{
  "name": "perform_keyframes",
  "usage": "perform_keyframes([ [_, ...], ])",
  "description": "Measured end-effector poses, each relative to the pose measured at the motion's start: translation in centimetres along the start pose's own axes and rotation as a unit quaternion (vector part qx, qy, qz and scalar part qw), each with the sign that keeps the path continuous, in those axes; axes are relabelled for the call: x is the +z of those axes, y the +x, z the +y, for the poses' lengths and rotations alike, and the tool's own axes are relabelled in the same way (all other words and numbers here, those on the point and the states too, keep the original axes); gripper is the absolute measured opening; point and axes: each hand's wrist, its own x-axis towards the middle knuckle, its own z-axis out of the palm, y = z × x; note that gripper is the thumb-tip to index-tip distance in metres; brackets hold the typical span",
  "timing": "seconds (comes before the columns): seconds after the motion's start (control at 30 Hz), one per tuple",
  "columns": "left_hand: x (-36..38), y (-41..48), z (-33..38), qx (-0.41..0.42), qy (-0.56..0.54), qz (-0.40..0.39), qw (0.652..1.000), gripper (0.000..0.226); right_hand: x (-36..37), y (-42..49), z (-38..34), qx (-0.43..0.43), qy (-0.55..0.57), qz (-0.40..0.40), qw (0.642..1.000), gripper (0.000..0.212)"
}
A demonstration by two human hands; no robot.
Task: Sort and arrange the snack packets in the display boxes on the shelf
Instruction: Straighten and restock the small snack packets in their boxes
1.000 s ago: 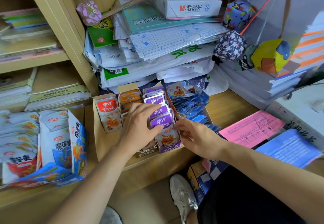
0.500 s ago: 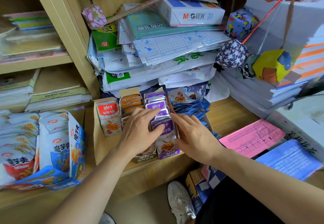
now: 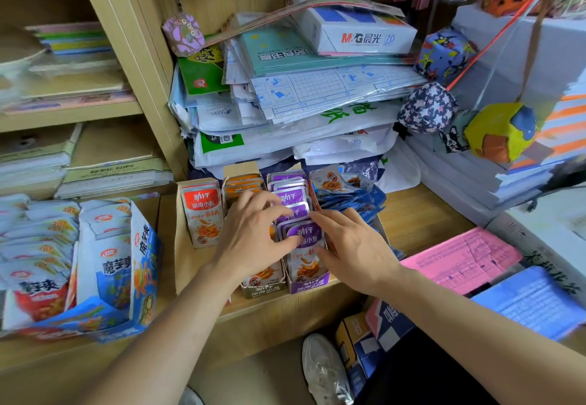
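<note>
In the head view, the row of purple packets (image 3: 290, 197) stands upright in a narrow purple box (image 3: 309, 285) on the wooden shelf (image 3: 421, 214). The left hand (image 3: 253, 240) lies against the left side of the row, across the neighbouring orange packets (image 3: 242, 182). Its fingers (image 3: 269, 211) are slightly spread and nearly straight, their tips touching the tops of the purple packets, and the thumb presses on the front packet. The right hand (image 3: 355, 246) rests against the right side of the row. Its fingers (image 3: 329, 219) lie pressed together and point toward the left fingertips, with the thumb at the front packet's right edge.

A red packet (image 3: 201, 214) stands just left of the orange ones, and loose blue packets (image 3: 348, 195) are heaped to the right. A large blue box (image 3: 142, 262) of white packets sits further left. Pink paper (image 3: 459, 259) lies on the shelf to the right.
</note>
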Motion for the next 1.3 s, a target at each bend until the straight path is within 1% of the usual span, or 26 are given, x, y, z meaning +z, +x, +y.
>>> perform_keyframes([
  [0.03, -0.2, 0.2, 0.1, -0.003, 0.007, -0.006, 1.000, 0.081, -0.2, 0.1, 0.0, 0.000, -0.015, 0.017, 1.000, 0.064],
  [0.1, -0.5, 0.7, 0.2, -0.006, 0.028, -0.046, 0.999, 0.101, -0.7, 0.3, 0.0, 0.001, -0.065, 0.051, 0.997, 0.067],
  [0.17, -0.5, 1.2, 0.3, 0.000, 0.058, -0.091, 0.994, 0.108, -0.9, 0.6, 0.1, 0.003, -0.098, 0.054, 0.994, 0.070],
  [0.23, -0.4, 1.3, 0.2, 0.000, 0.061, -0.109, 0.992, 0.101, -0.9, 0.8, 0.3, -0.006, -0.105, 0.018, 0.994, 0.074],
  [0.33, -0.2, 1.2, -0.3, -0.001, 0.029, -0.109, 0.994, 0.084, -0.1, 1.0, 0.6, -0.014, -0.095, -0.052, 0.994, 0.080],
  [0.4, -0.2, 1.2, -0.5, 0.001, 0.009, -0.097, 0.995, 0.079, 0.2, 1.0, 0.7, -0.013, -0.081, -0.051, 0.995, 0.077],
  [0.47, -0.1, 1.3, -0.6, -0.003, 0.000, -0.093, 0.996, 0.081, -0.1, 1.4, 0.9, -0.013, -0.079, -0.032, 0.996, 0.074],
  [0.57, -0.2, 1.4, -0.4, -0.011, -0.023, -0.095, 0.995, 0.084, -0.9, 2.9, 1.0, -0.004, -0.089, -0.050, 0.995, 0.085],
  [0.63, -0.3, 1.4, -0.7, -0.009, -0.026, -0.094, 0.995, 0.085, -0.8, 3.5, 0.8, -0.010, -0.105, -0.060, 0.993, 0.085],
  [0.77, -0.5, 0.9, -1.3, 0.014, 0.062, -0.105, 0.992, 0.095, -0.7, 3.3, 0.8, -0.008, -0.103, -0.039, 0.994, 0.078],
  [0.87, -0.4, 0.6, -1.3, 0.016, 0.086, -0.111, 0.990, 0.094, -0.9, 3.4, 0.8, -0.007, -0.111, -0.031, 0.993, 0.080],
  [0.93, -0.4, 0.5, -1.2, 0.020, 0.094, -0.099, 0.990, 0.091, -0.8, 3.6, 0.4, -0.020, -0.122, -0.054, 0.991, 0.081],
  [1.0, -0.4, 0.4, -1.2, 0.029, 0.103, -0.093, 0.990, 0.095, -0.7, 3.8, 0.0, -0.036, -0.129, -0.080, 0.988, 0.079],
  [1.07, -0.5, 0.2, -1.3, 0.033, 0.087, -0.084, 0.992, 0.102, -1.1, 4.1, 0.0, -0.043, -0.133, -0.088, 0.986, 0.077],
  [1.2, -1.9, -0.5, -1.9, 0.022, 0.017, -0.044, 0.999, 0.094, -2.0, 4.7, -0.3, -0.057, -0.122, -0.051, 0.990, 0.088],
  [1.23, -2.2, -0.9, -2.2, 0.020, 0.014, -0.037, 0.999, 0.092, -1.8, 4.9, -0.6, -0.067, -0.116, -0.055, 0.990, 0.090],
  [1.3, -2.6, -1.8, -2.5, 0.007, 0.002, -0.033, 0.999, 0.088, -0.9, 5.0, -1.3, -0.085, -0.108, -0.091, 0.986, 0.094],
])
